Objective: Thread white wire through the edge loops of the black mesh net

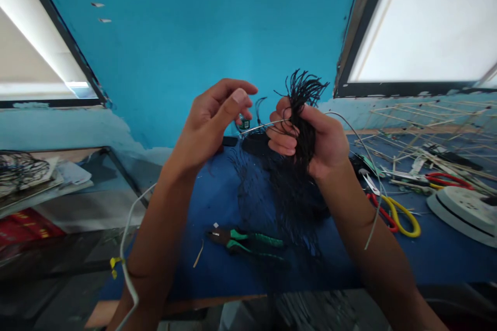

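My right hand [318, 134] is closed around a bundle of thin black cords [306, 90], whose loose ends fan out above the fingers. A thin silvery wire [264, 126] crosses the bundle; one end points left and the other part curves down past my right forearm. My left hand [221, 114] hovers left of the bundle, thumb and fingers apart, close to the wire's left end. No held thing shows in it, though its lower fingers are partly hidden. Below the hands, a dark mass of black strands [287, 191] hangs over the blue table.
Pliers with green-black handles [248, 243] lie on the blue table [202, 201]. At right are yellow-handled scissors [404, 217], red-handled scissors [452, 180], a white spool [462, 212] and a frame of thin sticks [427, 119]. A white cable [126, 253] runs beside my left forearm.
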A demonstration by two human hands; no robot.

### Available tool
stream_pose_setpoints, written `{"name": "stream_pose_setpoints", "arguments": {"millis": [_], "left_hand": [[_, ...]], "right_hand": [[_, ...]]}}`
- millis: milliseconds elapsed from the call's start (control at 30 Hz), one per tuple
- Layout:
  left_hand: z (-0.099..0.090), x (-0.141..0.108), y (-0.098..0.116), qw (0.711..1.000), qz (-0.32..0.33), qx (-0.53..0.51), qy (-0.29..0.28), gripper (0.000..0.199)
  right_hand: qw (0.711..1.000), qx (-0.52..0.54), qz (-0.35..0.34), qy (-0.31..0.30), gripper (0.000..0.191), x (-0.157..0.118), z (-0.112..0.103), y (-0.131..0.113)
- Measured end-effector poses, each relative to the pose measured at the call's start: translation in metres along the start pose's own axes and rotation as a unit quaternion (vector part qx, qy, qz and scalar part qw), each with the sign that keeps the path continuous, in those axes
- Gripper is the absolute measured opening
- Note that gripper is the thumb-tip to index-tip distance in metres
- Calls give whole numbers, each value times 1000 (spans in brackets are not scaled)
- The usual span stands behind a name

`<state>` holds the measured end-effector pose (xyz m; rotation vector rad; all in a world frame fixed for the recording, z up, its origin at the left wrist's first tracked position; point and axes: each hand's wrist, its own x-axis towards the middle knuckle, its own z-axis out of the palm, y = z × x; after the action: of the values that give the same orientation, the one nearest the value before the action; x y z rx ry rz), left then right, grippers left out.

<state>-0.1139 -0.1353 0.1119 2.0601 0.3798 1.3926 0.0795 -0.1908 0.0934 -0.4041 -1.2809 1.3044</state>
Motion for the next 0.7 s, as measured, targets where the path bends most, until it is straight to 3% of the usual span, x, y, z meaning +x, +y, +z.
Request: {"name": "stream_pose_setpoints", "arguments": {"millis": [167, 233, 300, 400, 500, 700], "left_hand": [[-3, 7, -40, 977, -49, -105, -178, 63], [-4, 9, -54, 959, -73, -123, -243, 55], [-5, 10, -63, 947, -94, -140, -274, 40], [-7, 9, -62, 952, -107, -163, -236, 25], [-9, 7, -46, 967, -97, -156, -178, 17], [-6, 3, -12, 994, -46, 18, -93, 15]], "right_hand": [[999, 27, -41, 4, 28, -2, 2, -8], [998, 45, -51, -4, 25, -2, 1, -10], [997, 55, -62, -6, 22, -2, -1, -11], [997, 11, -67, 24, 22, -2, -7, -13], [995, -59, -57, 56, 25, -3, -13, -17], [990, -77, -99, 61, 27, 2, -27, -17]]}}
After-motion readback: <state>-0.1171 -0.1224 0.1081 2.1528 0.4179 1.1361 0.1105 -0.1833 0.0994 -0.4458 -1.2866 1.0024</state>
